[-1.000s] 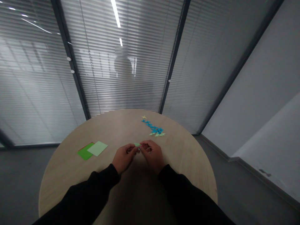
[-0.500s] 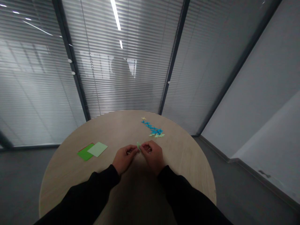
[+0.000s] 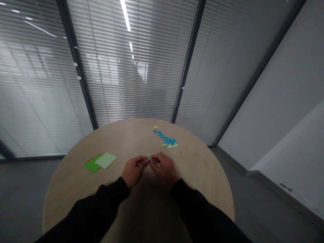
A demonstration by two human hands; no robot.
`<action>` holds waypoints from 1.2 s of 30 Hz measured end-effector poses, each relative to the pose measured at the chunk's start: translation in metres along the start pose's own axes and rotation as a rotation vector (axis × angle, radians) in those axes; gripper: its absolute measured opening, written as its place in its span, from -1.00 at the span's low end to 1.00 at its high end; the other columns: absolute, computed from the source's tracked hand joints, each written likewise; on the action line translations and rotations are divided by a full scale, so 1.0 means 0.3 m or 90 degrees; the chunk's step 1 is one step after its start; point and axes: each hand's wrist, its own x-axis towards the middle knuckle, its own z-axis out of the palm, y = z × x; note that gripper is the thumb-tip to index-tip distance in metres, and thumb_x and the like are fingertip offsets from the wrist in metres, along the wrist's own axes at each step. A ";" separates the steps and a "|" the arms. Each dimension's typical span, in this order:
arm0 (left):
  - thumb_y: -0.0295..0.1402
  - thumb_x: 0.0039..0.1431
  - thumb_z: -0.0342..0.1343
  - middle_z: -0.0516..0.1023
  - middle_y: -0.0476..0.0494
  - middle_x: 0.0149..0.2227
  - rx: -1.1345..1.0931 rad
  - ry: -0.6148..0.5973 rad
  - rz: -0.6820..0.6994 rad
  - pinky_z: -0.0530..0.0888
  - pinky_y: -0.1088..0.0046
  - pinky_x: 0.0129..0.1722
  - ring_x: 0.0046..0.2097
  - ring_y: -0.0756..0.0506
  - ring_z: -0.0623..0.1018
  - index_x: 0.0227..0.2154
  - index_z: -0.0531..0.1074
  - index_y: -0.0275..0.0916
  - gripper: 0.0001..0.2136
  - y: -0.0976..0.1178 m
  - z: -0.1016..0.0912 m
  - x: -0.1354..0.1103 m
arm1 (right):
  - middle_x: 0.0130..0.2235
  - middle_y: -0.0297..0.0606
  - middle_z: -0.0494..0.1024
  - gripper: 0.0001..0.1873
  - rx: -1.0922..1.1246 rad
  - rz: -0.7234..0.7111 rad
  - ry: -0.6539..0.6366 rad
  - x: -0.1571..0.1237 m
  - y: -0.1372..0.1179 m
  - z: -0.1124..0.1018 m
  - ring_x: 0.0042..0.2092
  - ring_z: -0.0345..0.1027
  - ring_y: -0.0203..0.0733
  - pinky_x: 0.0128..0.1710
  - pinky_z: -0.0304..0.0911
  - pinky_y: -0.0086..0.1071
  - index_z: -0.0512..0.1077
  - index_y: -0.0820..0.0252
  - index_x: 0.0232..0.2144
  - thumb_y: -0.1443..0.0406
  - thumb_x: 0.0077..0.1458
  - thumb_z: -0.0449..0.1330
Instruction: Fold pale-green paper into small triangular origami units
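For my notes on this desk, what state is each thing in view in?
Left hand: pinching a small pale green paper piece.
Right hand: pinching the same piece.
Pale green paper sheet: lying flat, overlapping a bright green paper sheet.
Blue folded paper pieces: lying in a loose line.
Pale green folded paper pieces: clustered at the line's near end.
Window blinds: lowered.

Round table (image 3: 197,168), green sheets (image 3: 100,162), blue triangles (image 3: 164,138)
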 end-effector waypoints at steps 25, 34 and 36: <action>-0.09 0.21 0.08 0.61 -0.15 -0.33 0.029 0.007 0.030 0.42 0.39 -0.30 -0.33 -0.11 0.54 -0.28 0.53 -0.26 -0.68 0.022 -0.001 -0.004 | -0.23 -0.22 0.57 -0.86 0.127 0.010 -0.014 0.011 0.033 -0.015 -0.24 0.47 -0.21 -0.31 0.39 -0.40 0.56 0.14 -0.28 0.21 0.18 0.27; -0.08 0.20 0.07 0.46 -0.03 -0.52 0.044 0.005 0.024 0.34 0.43 -0.40 -0.43 -0.07 0.44 -0.46 0.45 -0.24 -0.68 0.001 -0.005 0.001 | -0.32 -0.24 0.62 -0.84 0.219 0.148 -0.039 0.000 0.022 -0.005 -0.31 0.52 -0.19 -0.27 0.42 -0.34 0.53 0.17 -0.31 0.20 0.13 0.25; -0.08 0.22 0.06 0.46 -0.02 -0.51 0.053 0.000 0.028 0.33 0.43 -0.40 -0.43 -0.06 0.43 -0.45 0.45 -0.24 -0.67 0.011 -0.007 0.000 | -0.33 -0.23 0.62 -0.81 0.242 0.177 -0.028 -0.001 0.025 0.000 -0.32 0.51 -0.18 -0.27 0.42 -0.33 0.53 0.19 -0.30 0.19 0.10 0.28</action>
